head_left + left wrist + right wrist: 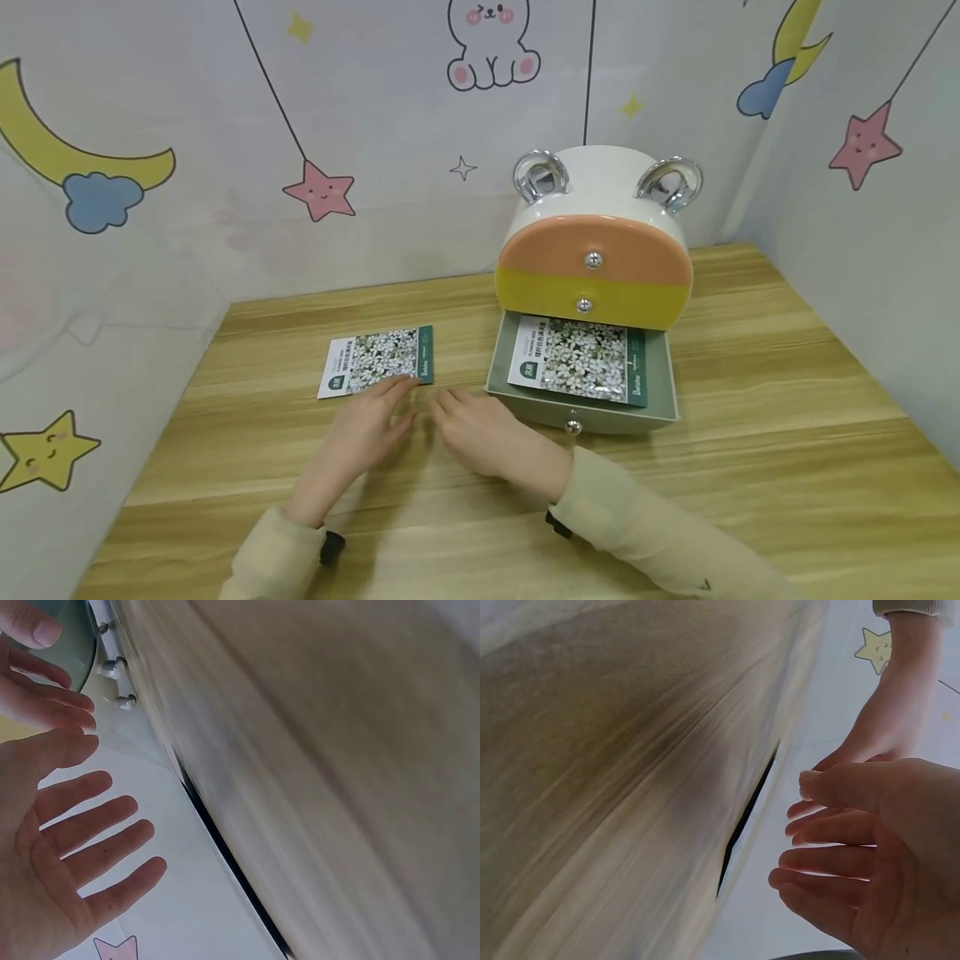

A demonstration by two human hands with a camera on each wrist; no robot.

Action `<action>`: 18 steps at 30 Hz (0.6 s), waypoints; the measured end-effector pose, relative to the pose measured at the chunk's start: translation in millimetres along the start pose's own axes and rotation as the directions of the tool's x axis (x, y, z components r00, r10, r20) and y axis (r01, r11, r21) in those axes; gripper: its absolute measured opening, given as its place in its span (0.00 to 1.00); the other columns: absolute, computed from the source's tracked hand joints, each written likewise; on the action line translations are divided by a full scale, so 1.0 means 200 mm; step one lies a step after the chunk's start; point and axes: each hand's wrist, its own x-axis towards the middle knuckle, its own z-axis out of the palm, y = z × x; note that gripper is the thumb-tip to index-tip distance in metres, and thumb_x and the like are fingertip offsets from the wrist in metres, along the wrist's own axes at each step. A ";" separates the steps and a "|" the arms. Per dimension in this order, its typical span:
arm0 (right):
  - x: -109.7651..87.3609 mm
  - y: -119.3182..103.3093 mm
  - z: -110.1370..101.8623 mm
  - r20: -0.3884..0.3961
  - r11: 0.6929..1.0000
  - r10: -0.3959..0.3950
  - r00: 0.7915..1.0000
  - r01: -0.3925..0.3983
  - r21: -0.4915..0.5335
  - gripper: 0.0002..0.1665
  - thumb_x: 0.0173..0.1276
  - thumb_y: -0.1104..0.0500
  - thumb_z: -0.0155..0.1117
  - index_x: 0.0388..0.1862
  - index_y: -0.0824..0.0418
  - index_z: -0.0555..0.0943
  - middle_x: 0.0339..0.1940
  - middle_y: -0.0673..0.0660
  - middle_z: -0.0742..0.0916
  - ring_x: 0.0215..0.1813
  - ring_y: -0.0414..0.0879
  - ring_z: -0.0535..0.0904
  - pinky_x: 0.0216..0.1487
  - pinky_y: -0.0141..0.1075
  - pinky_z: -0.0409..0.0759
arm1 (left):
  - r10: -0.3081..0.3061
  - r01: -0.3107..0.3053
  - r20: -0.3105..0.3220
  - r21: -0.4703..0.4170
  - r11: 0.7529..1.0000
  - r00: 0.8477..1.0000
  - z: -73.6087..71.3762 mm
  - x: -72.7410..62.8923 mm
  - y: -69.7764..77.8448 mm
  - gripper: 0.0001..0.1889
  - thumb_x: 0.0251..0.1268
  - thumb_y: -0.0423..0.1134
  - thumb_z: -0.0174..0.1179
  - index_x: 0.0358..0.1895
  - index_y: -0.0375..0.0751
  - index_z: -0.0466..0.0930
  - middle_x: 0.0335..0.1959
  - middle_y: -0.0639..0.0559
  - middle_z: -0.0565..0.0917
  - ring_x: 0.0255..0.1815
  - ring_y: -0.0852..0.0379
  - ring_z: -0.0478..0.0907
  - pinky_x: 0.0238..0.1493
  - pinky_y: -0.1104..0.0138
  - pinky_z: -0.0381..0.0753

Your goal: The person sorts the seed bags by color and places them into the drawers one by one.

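A flat flower seed packet with white blossoms and a green end lies on the wooden table. My left hand is just in front of it, fingers spread and straight, palm bare in the left wrist view. Close by on the right is my right hand, its fingers loosely bent and holding nothing in the right wrist view. The packet shows as a thin dark edge there, apart from the fingers. A similar seed packet rests in the pulled-out green drawer, right of my right hand.
The drawer belongs to a rounded white storage box with silver ear rings. Its orange drawer and yellow drawer are closed. Walls with cartoon stars and moons stand behind and beside the wooden table.
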 end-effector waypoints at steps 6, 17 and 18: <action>0.06 0.00 0.03 0.096 0.999 0.019 0.995 -0.022 0.039 0.26 0.72 0.56 0.51 0.67 0.61 0.70 0.65 0.57 0.78 0.66 0.48 0.75 0.55 0.34 0.82 | -0.033 0.033 0.059 0.004 0.999 0.998 0.00 0.00 -0.04 0.25 0.56 0.37 0.67 0.57 0.33 0.77 0.54 0.37 0.82 0.54 0.40 0.81 0.56 0.51 0.80; 0.19 -0.02 0.05 0.163 1.000 0.022 0.986 -0.025 0.011 0.30 0.74 0.56 0.47 0.73 0.61 0.62 0.71 0.58 0.72 0.72 0.49 0.69 0.71 0.35 0.68 | -0.096 0.092 0.139 0.030 0.995 0.986 -0.01 0.00 -0.14 0.25 0.58 0.37 0.64 0.59 0.32 0.75 0.57 0.36 0.80 0.56 0.38 0.79 0.57 0.49 0.79; 0.20 -0.02 0.05 0.167 1.000 0.022 0.986 -0.023 0.004 0.30 0.74 0.56 0.46 0.73 0.61 0.62 0.71 0.58 0.72 0.72 0.49 0.69 0.71 0.35 0.69 | -0.098 0.095 0.143 0.032 0.995 0.985 0.00 0.01 -0.15 0.25 0.59 0.37 0.64 0.59 0.32 0.75 0.57 0.36 0.80 0.56 0.38 0.79 0.57 0.49 0.79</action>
